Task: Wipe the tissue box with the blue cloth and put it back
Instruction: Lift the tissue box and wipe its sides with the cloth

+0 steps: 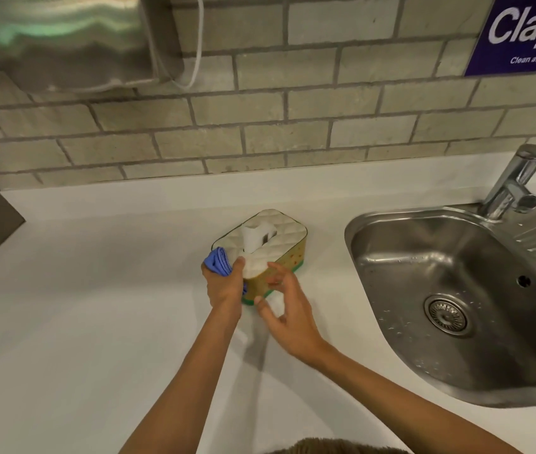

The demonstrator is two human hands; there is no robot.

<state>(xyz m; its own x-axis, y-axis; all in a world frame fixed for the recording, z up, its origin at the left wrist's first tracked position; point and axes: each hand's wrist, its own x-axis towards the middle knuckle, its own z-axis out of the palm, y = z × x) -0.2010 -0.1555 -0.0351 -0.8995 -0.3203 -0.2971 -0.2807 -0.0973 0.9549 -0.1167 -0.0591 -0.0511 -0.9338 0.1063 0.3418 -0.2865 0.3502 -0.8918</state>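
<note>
Wiping the near corner with so little bracing looks like the main risk here: the tissue box (271, 249) sits on the white countertop (96, 306), and a push from the left hand (224, 285) could slide or turn it away from that hand, toward the brick wall (260, 126) or off to the right where the steel sink (456, 290) begins. The sink is well apart from the box for now, but its basin shows water drops, so a box shoved that way could end up wet. A second hazard, as I judge it, is the loose white tissue (255, 237) standing up out of the slot in the quilted lid; the cloth could catch it and drag it out or crumple it.

That left hand is closed around the bunched blue cloth (217, 262), which bulges out above and to the left of the knuckles, and the thumb lies against the near left corner of the box's lid. The box therefore sits just beyond and to the right of this hand, touching it. The right hand (288, 314) is open, fingers spread and curled, holding nothing; its fingertips (271, 267) hover at the box's near side wall, either just touching or barely off it, I cannot tell which. The box lies directly ahead of those fingertips, between the two hands.
</note>
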